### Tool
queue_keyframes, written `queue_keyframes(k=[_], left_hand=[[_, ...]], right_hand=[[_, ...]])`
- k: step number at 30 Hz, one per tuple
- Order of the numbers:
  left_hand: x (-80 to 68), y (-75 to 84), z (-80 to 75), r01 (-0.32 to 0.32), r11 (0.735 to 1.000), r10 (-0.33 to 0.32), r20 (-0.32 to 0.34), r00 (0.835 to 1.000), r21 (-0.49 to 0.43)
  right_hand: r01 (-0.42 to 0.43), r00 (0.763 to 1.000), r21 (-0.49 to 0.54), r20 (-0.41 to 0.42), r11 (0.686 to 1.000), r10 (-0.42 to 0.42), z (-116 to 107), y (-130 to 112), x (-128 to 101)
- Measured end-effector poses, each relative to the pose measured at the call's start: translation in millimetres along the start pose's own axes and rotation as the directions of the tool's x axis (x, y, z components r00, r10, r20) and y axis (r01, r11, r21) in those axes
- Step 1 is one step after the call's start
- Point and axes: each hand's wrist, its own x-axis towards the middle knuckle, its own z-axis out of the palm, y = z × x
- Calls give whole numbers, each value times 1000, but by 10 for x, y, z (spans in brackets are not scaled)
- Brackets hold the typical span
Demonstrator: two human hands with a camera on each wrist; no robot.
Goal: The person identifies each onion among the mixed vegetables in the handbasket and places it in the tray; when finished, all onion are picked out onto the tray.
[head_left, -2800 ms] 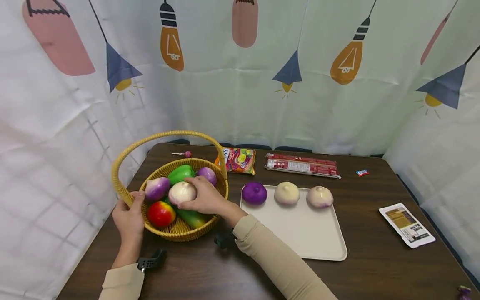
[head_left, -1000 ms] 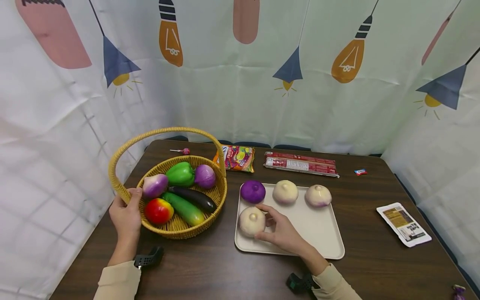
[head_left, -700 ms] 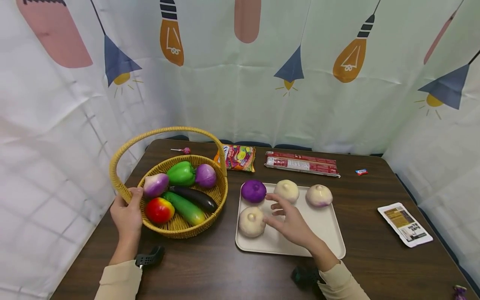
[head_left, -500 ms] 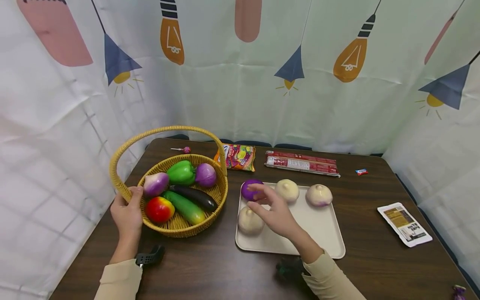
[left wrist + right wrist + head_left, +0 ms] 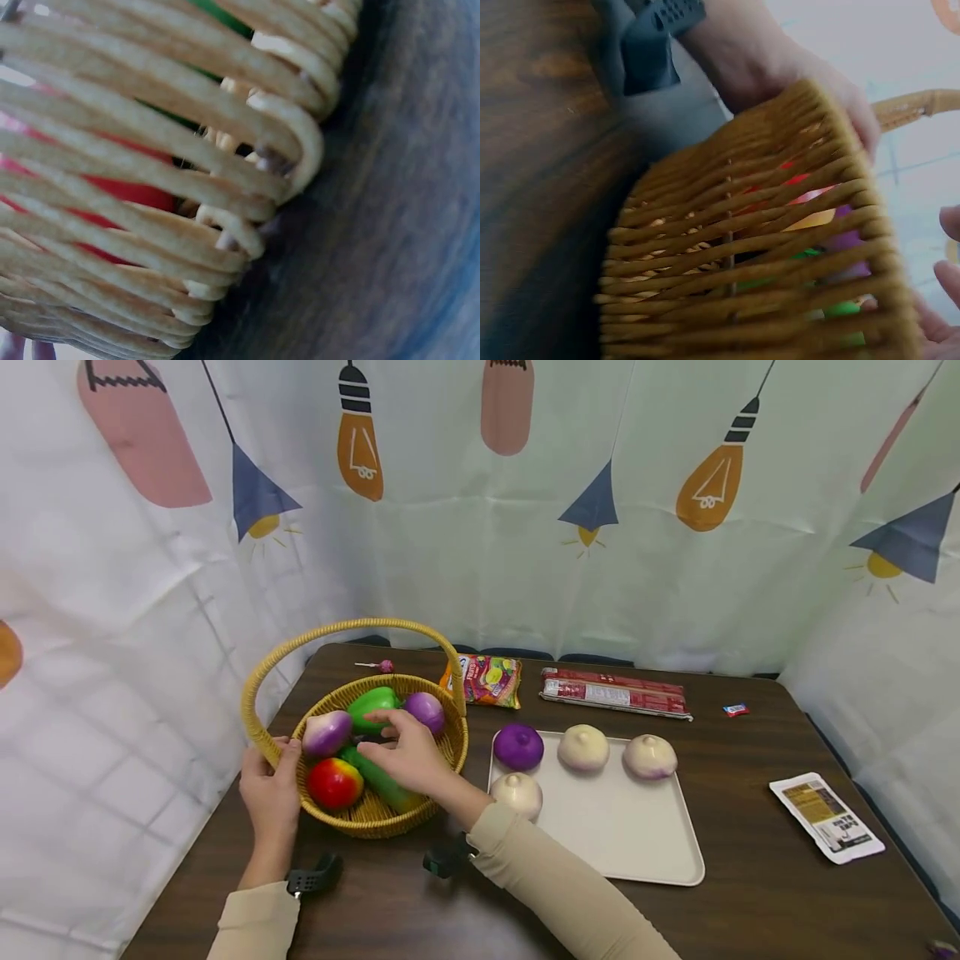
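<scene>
Clearly our right hand (image 5: 405, 753) is over the wicker basket (image 5: 450, 752) with its fingers spread and loose, gripping nothing, the fingertips near the purple onion (image 5: 426, 710) at the back and the green bell pepper (image 5: 371, 703) beside it. Our left hand (image 5: 272, 783) curls around the basket's near rim where the handle (image 5: 330, 631) rises, steadying it on the dark wooden table (image 5: 750, 860). As we judge it, the main risk is crowding: the turnip (image 5: 326, 732), the red apple (image 5: 334, 782) and the cucumber (image 5: 378, 779) lie packed against one another, so a careless lift could roll a neighbour over the rim or snag our knuckles on the handle arching overhead. We could also tip the basket if the left hand slackens while the right one pulls upward (the weave looks light in both wrist views). The cream tray (image 5: 622, 843) sits just beside the basket, with a white onion (image 5: 517, 793) at its near left corner, a deep purple onion (image 5: 518, 746) behind it and two more pale onions (image 5: 583, 747) alongside; our sleeve passes close to that corner and could nudge the white onion off the edge.
</scene>
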Motion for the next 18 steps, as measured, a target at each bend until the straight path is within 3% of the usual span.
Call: queue_keyframes(k=[7,14,18], left_hand=[[-31,90,-26,105,994,-106,41,994,25],[-39,86,-26,122,993,-122,16,992,-4],[-26,44,14,89,991,-89,4,996,-102]], right_hand=[[-127,988,-80,80,989,134,211,-64,281],[-169,978,-42,114,985,173,371,21,419],[-124,984,-107,116,986,136,422,57,468]])
